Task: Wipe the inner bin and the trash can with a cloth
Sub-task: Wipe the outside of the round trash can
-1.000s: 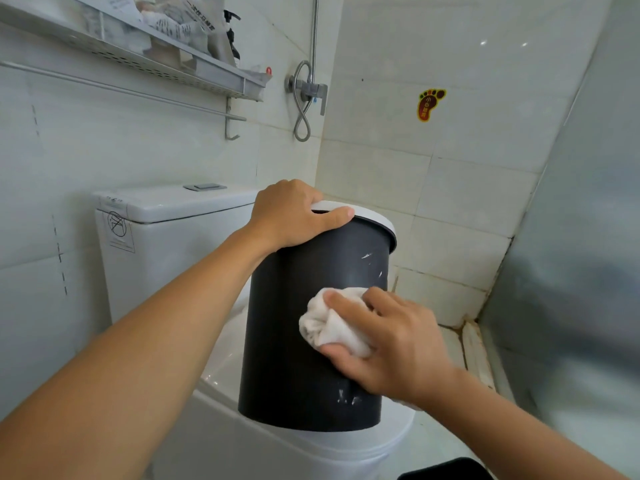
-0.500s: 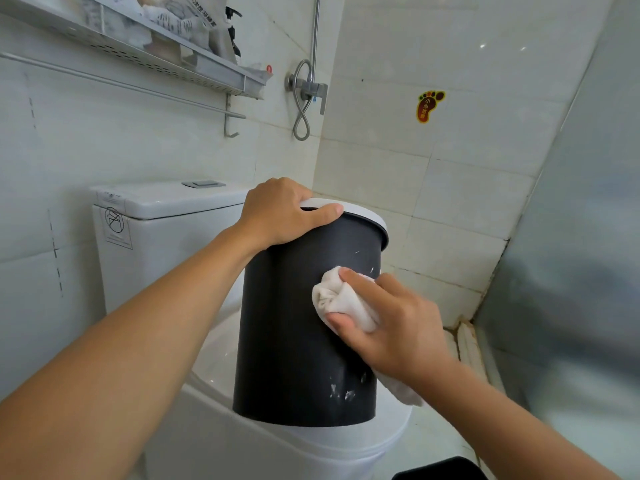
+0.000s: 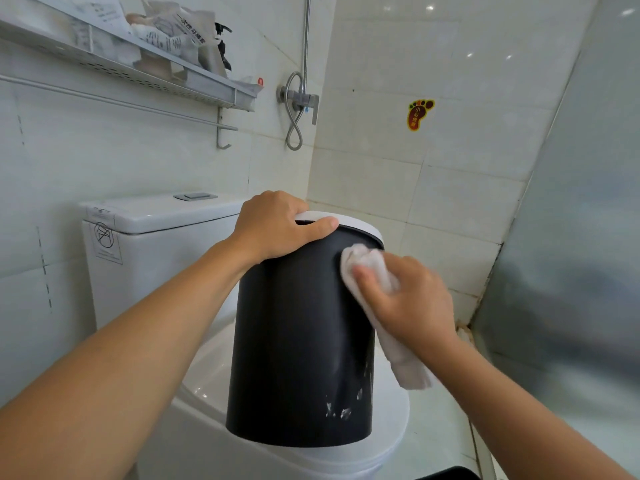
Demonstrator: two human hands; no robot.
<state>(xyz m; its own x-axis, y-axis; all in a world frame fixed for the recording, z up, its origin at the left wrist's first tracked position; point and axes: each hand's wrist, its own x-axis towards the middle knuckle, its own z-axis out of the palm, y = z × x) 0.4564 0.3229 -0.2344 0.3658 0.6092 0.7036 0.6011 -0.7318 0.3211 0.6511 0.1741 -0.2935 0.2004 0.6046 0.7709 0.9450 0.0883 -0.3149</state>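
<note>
1. Two hands are at work on the black trash can (image 3: 294,341), which stands upright on the closed toilet lid (image 3: 391,420) in the lower middle of the frame.
2. At centre left, the left hand (image 3: 273,226) is clamped over the can's white top rim (image 3: 360,226), thumb along the near edge, much as it was a second ago.
3. Right of centre, the right hand (image 3: 412,303) grips the white cloth (image 3: 370,271) and presses it against the can's upper right wall, just under the rim; a loose tail of cloth hangs below the wrist. The hand is blurred.
4. What changed: a second ago the cloth sat at mid-height on the can's front; it has since climbed up and to the right. I judge this an upward wiping stroke in progress.
5. For the task, the outer wall is only partly done: pale smears (image 3: 343,410) remain near the can's lower right. Whether the inner bin has been wiped cannot be told; it is not seen apart from the can.
6. Writing, left to right: packets on the shelf (image 3: 194,81) at upper left carry Chinese print too small to read surely; a sticker on the toilet tank (image 3: 107,240) shows a crossed-out circle with illegible text beneath; the foot-shaped sticker (image 3: 419,114) on the back wall at upper right bears Chinese characters, seemingly a slip warning.
</note>
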